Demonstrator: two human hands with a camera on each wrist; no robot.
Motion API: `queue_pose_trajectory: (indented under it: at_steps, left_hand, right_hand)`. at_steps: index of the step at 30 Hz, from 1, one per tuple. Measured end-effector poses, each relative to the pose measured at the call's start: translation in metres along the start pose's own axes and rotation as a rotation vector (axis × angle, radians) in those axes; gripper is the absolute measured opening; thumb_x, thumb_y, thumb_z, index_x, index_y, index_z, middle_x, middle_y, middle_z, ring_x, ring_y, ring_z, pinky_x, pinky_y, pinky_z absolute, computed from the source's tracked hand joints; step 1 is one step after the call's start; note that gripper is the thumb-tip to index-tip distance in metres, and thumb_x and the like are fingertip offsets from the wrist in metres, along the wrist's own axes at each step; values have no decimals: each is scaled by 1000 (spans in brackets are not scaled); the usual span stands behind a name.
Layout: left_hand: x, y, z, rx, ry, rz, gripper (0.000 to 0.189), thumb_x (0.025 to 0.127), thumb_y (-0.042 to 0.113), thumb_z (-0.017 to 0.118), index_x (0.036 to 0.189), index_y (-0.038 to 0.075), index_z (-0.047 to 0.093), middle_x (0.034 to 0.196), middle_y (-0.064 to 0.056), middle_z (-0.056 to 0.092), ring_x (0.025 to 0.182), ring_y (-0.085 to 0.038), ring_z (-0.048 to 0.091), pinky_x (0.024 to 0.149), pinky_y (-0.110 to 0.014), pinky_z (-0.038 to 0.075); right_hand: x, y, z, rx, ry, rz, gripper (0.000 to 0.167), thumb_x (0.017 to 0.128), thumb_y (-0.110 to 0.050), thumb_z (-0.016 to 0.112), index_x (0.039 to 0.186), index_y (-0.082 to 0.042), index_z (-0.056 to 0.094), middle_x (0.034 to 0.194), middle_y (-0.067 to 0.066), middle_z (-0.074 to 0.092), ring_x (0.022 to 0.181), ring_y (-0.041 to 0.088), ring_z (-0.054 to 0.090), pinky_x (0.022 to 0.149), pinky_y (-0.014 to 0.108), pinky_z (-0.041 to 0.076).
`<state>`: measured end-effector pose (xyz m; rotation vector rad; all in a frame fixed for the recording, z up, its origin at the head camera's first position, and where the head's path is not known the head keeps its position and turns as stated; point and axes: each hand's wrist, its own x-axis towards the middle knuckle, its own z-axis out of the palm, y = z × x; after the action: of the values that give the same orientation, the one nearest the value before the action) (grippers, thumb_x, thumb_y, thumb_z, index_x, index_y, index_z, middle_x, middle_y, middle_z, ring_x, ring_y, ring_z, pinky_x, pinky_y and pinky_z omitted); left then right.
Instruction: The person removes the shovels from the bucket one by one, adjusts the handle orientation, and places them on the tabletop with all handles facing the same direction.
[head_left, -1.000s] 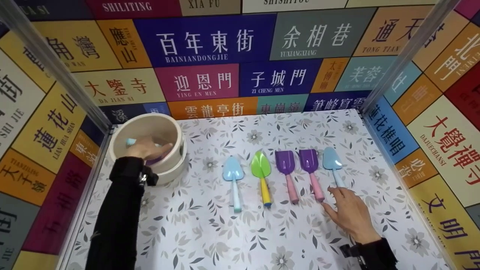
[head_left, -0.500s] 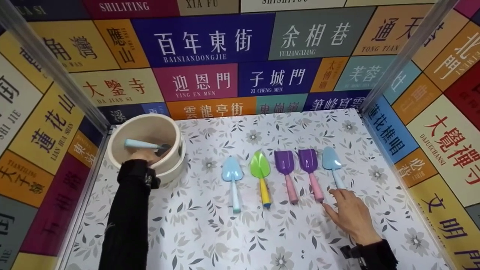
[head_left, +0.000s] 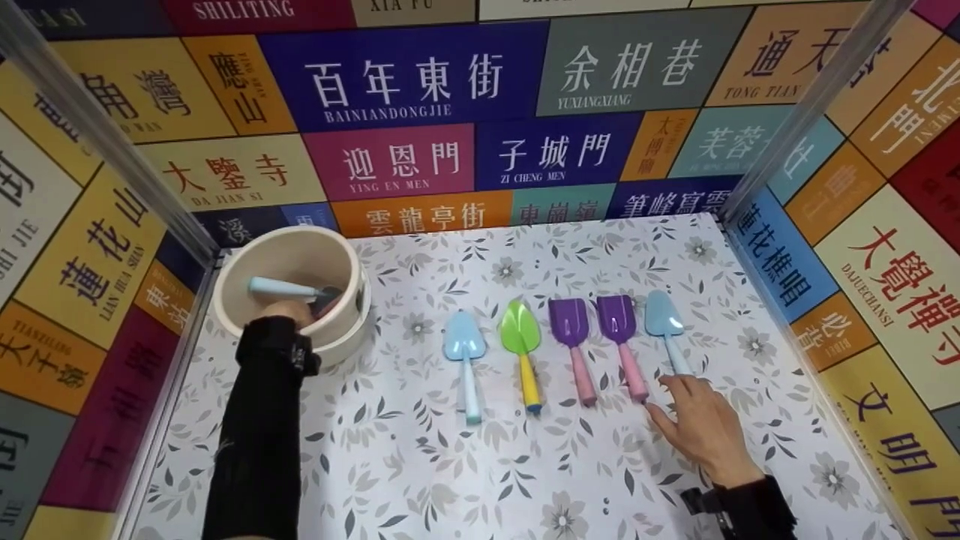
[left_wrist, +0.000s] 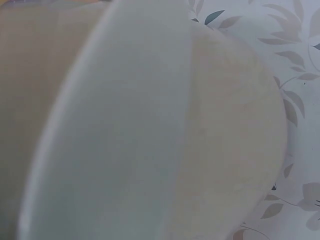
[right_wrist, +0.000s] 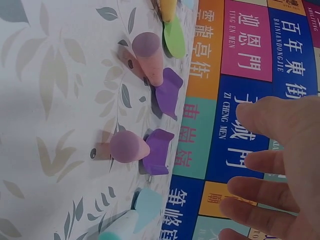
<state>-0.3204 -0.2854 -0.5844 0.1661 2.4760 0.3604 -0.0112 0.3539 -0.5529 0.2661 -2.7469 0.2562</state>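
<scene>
My left hand (head_left: 291, 309) reaches over the near rim into a cream bucket (head_left: 300, 251), and its fingers are hidden inside. Beside it in the bucket lies a light-blue handle (head_left: 281, 287) with a dark end piece; other contents are mostly hidden. The left wrist view is filled by the blurred bucket rim (left_wrist: 120, 130). My right hand (head_left: 701, 424) hovers with relaxed, spread fingers near the handle of a light-blue toy trowel (head_left: 664, 315), holding nothing. Leftward in a row lie two purple toy shovels (head_left: 617, 319) with pink handles, a green trowel (head_left: 520, 328) and another light-blue trowel (head_left: 464, 341).
A white table (head_left: 405, 480) with a grey leaf pattern carries everything. Colourful lettered panels (head_left: 405, 82) stand behind and at both sides, with clear corner posts (head_left: 795, 112). The bucket stands at the back left corner.
My left hand has shifted down toward the bucket's near side and deeper in, uncovering the light-blue handle. My right hand and the row of tools have stayed put.
</scene>
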Motion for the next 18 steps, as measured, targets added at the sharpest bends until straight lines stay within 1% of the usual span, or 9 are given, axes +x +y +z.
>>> queue_pose_trajectory:
  at_steps: [4, 6, 9, 11, 13, 15, 16, 18]
  left_hand:
    - [-2, 3, 0, 11, 21, -9, 14, 77, 10, 72, 88, 3, 76, 102, -17, 70, 95, -34, 63, 93, -48, 55]
    - [-3, 5, 0, 16, 34, -12, 15, 79, 8, 70, 91, 1, 75, 107, -20, 69, 98, -36, 63, 98, -52, 54]
    - [-3, 6, -1, 9, 36, -15, 17, 82, 5, 66, 97, 0, 74, 117, -23, 67, 105, -39, 61, 105, -57, 50]
    - [-4, 8, -2, -7, 34, -30, 21, 85, 6, 64, 102, 0, 74, 125, -25, 66, 109, -40, 60, 109, -59, 48]
    - [-8, 11, -5, 8, 37, -18, 26, 86, 10, 64, 107, -2, 73, 128, -27, 66, 112, -42, 61, 109, -59, 48]
    - [-19, 19, -11, 28, 74, -21, 32, 86, 20, 67, 108, -4, 73, 124, -26, 69, 109, -40, 63, 107, -57, 50]
    - [-25, 24, -14, 45, 100, -23, 36, 87, 26, 69, 107, -3, 73, 119, -25, 71, 105, -38, 65, 102, -57, 52]
    - [-46, 39, -24, 52, 125, -11, 43, 87, 35, 74, 103, -5, 73, 107, -23, 74, 95, -35, 66, 93, -53, 55]
  right_hand:
    - [0, 1, 0, 6, 2, 9, 42, 82, -18, 89, 114, 0, 69, 107, 22, 70, 94, 40, 69, 71, 54, 58]
    - [-1, 1, 0, 8, 6, 11, 42, 81, -18, 89, 114, 0, 70, 107, 22, 70, 94, 41, 69, 72, 54, 58]
    - [-1, 1, -1, 11, 11, 10, 43, 81, -17, 89, 114, 1, 69, 106, 23, 70, 95, 41, 69, 72, 55, 59]
    - [-1, 1, -1, 13, 12, 8, 43, 81, -17, 89, 114, 2, 69, 106, 23, 70, 94, 42, 69, 72, 55, 59]
    - [-1, 1, -1, 13, 13, 6, 43, 82, -17, 89, 114, 2, 69, 106, 24, 70, 93, 42, 69, 70, 55, 59]
    - [0, 2, -1, 14, 14, 5, 42, 82, -18, 88, 113, 3, 69, 106, 25, 70, 93, 43, 69, 69, 54, 59]
    - [0, 2, -2, 13, 14, 4, 42, 82, -18, 88, 113, 3, 69, 106, 25, 70, 93, 43, 69, 69, 54, 59]
    - [0, 3, -2, 15, 17, 3, 43, 81, -18, 88, 113, 3, 69, 106, 25, 70, 93, 43, 69, 69, 54, 59]
